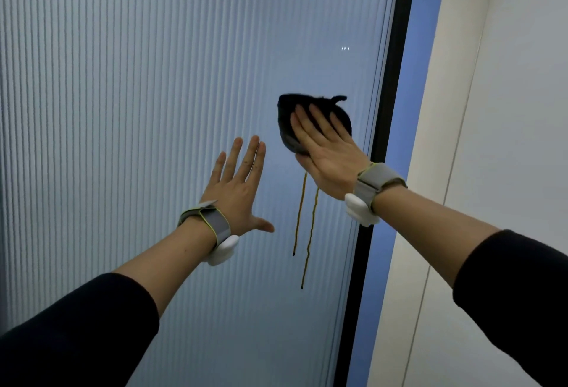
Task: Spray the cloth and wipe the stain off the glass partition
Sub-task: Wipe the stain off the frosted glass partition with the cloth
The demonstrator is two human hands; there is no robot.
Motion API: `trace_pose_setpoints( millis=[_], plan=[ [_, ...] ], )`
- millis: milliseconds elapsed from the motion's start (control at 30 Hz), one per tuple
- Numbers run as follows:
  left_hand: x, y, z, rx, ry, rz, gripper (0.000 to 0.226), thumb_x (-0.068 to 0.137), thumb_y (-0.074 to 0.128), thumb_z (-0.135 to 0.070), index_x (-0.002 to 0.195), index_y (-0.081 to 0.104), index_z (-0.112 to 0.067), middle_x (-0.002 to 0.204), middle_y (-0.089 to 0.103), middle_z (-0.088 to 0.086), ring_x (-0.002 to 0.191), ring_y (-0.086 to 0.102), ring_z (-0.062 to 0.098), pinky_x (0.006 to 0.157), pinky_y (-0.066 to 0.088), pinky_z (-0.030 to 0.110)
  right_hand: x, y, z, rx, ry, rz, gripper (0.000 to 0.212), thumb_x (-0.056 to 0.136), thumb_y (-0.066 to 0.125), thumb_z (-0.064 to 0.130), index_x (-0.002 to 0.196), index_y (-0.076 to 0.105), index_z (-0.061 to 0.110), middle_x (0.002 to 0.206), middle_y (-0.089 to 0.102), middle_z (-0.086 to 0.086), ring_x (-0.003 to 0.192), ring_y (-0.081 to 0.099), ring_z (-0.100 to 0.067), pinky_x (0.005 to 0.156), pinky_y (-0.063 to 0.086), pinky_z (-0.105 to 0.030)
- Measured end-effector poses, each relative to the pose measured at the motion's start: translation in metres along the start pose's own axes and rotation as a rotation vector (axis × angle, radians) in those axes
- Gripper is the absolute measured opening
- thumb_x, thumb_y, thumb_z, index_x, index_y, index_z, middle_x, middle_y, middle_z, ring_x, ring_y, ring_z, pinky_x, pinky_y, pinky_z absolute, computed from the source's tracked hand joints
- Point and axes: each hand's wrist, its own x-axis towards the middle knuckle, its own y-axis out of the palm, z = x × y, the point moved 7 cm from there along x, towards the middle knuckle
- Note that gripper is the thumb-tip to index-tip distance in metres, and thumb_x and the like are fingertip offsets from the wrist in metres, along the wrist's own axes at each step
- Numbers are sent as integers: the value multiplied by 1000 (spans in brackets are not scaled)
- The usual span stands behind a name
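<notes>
Pressing flat on the dark cloth (310, 122), the right hand (327, 153) pins it against the ribbed glass partition (153, 79) — near its dark right edge. Two yellow drips (302, 220) run down below. The left hand (238, 190) is open, fingers spread — holding nothing.

- ribbed glass (153, 110) stands upright, dark frame (390, 104) on its right
- cloth (295, 122) lies flat against it
- two yellow streaks (307, 227) run down below

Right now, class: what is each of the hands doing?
Left hand: open, fingers spread, holding nothing.
Right hand: open and flat, pressing the dark cloth against the glass partition.
</notes>
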Motion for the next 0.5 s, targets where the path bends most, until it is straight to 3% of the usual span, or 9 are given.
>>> trace_pose_setpoints(
  millis=[133, 333, 500],
  plan=[
    [-6, 4, -2, 16, 1, 7, 157, 44, 68, -83, 147, -31, -17, 156, -37, -2, 142, -35, 25, 116, -10, 50, -44, 27, 15, -53, -119, 104, 62, 100, 19, 43, 150, -6, 18, 159, -8, 2, 146, -14, -17, 120, -7, -41],
    [-17, 13, 4, 61, -9, 60, 161, 42, 72, -80, 147, -30, -15, 156, -36, 1, 142, -34, 28, 116, -10, 51, -49, 21, 5, -6, -99, 114, 58, 101, 20, 40, 149, -6, 21, 157, -10, 7, 145, -13, -12, 119, -10, -35],
    [-21, 19, 2, 60, -23, 72, 162, 42, 74, -78, 146, -32, -14, 156, -37, 2, 141, -36, 30, 115, -13, 52, -66, 20, -11, -77, -12, 82, 61, 98, 15, 43, 150, -4, 19, 159, -2, 3, 147, -8, -17, 119, -6, -40]
  ],
)
